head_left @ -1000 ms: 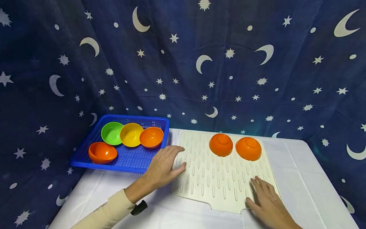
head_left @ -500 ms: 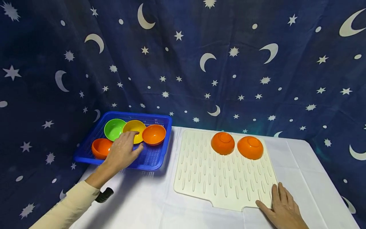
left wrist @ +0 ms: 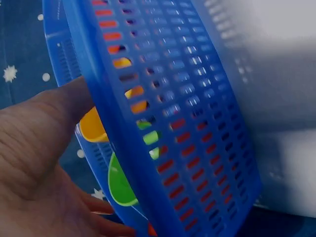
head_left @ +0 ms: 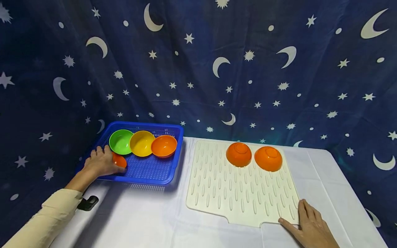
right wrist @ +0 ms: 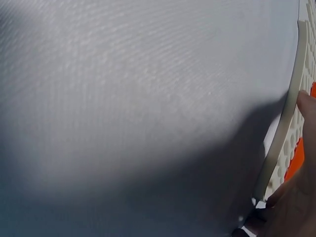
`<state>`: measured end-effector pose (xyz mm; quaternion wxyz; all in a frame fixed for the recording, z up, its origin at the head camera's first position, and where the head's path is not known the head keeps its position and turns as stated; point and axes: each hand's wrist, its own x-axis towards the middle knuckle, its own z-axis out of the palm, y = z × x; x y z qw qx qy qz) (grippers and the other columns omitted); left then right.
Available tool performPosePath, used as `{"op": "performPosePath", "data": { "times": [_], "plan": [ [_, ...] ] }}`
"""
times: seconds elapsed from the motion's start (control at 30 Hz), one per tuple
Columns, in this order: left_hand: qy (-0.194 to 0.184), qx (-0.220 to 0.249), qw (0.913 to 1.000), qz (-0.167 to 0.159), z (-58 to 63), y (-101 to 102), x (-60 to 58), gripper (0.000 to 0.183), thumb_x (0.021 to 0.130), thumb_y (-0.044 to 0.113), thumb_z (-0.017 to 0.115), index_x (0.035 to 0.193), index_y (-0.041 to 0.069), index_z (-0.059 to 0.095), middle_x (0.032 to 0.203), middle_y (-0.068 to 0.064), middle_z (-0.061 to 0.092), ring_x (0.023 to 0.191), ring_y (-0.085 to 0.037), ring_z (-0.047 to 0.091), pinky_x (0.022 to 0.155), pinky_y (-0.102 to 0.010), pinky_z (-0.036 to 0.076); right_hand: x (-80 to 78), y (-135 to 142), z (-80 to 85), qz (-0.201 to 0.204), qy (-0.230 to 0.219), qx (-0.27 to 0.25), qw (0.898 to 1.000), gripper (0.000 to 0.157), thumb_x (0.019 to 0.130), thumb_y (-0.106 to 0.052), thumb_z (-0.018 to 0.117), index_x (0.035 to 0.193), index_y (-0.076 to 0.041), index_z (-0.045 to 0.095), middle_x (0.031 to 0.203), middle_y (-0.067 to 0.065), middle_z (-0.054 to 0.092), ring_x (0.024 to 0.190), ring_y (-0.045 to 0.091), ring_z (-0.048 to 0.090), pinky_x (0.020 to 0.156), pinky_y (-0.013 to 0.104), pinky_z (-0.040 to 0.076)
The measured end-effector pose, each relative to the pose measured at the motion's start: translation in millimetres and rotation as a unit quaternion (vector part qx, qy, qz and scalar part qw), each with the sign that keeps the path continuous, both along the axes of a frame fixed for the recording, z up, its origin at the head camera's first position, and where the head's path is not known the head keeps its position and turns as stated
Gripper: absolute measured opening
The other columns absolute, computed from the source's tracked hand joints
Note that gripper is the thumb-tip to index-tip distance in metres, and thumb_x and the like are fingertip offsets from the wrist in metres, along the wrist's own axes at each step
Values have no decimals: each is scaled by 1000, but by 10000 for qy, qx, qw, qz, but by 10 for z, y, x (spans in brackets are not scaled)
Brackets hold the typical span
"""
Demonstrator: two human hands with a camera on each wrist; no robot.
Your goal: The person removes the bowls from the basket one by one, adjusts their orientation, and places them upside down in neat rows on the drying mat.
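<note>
Cream sleeve [head_left: 46,217], black wrist piece [head_left: 88,203]

Navy curtain [head_left: 198,72] behind and at left, also right edge; printed white moons [head_left: 216,67], stars [head_left: 189,38], dots [head_left: 271,28]. Darker at left, faint teal tint low down. Table under white cloth [head_left: 149,220], creases at right. Soft shadows on cloth.
</note>
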<state>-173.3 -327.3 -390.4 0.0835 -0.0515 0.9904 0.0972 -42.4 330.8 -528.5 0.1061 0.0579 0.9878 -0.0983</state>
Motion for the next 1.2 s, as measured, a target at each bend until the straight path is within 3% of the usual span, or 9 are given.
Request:
{"op": "performPosePath", "data": {
  "times": [0.2,0.73,1.07,1.2],
  "plan": [
    [-276,-33,9995,172,-37,-57,13,111,75,46,84,130,-28,23,118,-52,32,112,-65,34,92,-73,34,6,4,2,-65,-32,95,9999,131,86,-84,46,145,27,10,140,50,19,123,68,24,100,80,21],
    [235,-126,9990,364,-201,-170,4,101,71,39,87,124,-25,29,113,-48,36,108,-62,34,89,-74,34,-31,20,15,-89,-143,120,9998,133,83,-87,46,142,29,18,140,51,22,122,67,28,99,79,27],
    [728,-247,9963,376,-253,-222,-29,103,62,44,92,117,-22,35,103,-46,42,99,-63,41,89,-76,33,-10,3,22,-62,1,102,9999,131,84,-86,47,144,27,19,141,49,22,122,67,28,98,79,26],
    [721,-215,9965,365,-239,-238,-34,103,61,46,92,115,-22,36,99,-45,43,94,-62,43,83,-73,37,-5,6,28,-74,60,105,9999,131,84,-86,46,145,26,17,142,48,22,123,66,27,98,79,25]
  ]
}}
